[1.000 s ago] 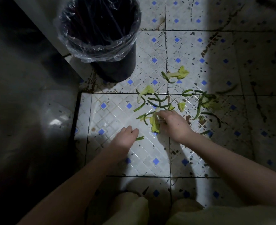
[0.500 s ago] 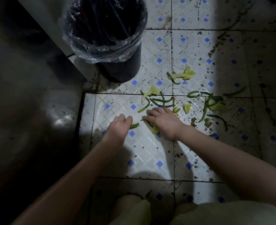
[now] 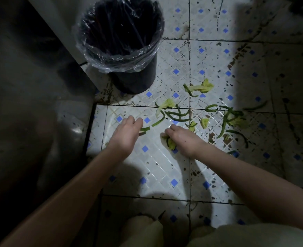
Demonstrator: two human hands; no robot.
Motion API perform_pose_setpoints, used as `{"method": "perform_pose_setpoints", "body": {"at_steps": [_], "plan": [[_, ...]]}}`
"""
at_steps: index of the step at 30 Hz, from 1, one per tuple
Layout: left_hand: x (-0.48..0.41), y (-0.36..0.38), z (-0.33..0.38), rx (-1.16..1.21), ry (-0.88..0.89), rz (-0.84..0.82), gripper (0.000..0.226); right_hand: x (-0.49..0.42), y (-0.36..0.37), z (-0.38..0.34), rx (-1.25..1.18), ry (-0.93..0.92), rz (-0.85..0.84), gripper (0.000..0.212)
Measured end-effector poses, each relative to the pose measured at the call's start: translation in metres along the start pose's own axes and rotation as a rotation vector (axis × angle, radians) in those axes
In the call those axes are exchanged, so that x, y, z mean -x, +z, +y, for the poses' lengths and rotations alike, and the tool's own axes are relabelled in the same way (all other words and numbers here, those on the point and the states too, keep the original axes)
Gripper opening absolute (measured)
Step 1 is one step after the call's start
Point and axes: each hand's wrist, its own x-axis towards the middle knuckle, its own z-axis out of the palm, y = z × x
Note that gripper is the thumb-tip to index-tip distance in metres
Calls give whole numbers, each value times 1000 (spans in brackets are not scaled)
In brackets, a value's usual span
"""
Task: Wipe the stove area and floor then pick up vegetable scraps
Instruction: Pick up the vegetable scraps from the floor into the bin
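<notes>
Right hand (image 3: 182,139): curled around limp leaf scraps (image 3: 170,144). Left hand (image 3: 127,132): pinching bean strip (image 3: 145,129), three o'clock; light, floppy, take mid-length.

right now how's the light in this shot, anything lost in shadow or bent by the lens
Head view: a bright patch lights the tiled floor around both hands; the left side and right edge fall into deep shadow, dimming one green bean. Arm shadows cross the near tiles. The clear liner on the black bin glints. Wide-angle bending curves the grout lines.
</notes>
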Motion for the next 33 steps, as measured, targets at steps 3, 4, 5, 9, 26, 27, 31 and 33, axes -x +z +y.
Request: {"method": "perform_pose_setpoints", "body": {"at_steps": [3,4,5,9,26,27,31,33], "plan": [[-5,-14,1,-11,32,29,22,2,-16,-1,-12,19,19,47],[-7,-20,2,-23,46,46,25,3,-22,-2,-12,24,43,46],[-8,-25,2,-40,59,67,30,3,-29,-1,-18,32,68,45],[-19,-46,9,-126,88,136,43,4,-60,2,-51,75,183,43],[-53,-177,33,1,154,490,27,-16,-213,0,-158,98,668,25],[-58,-184,31,-3,139,505,26,-18,-220,-1,-160,90,688,24],[-77,-204,20,-63,63,528,31,-34,-242,-11,-182,75,742,23],[-85,-207,14,-94,42,509,29,-44,-251,-19,-204,68,760,23]]}}
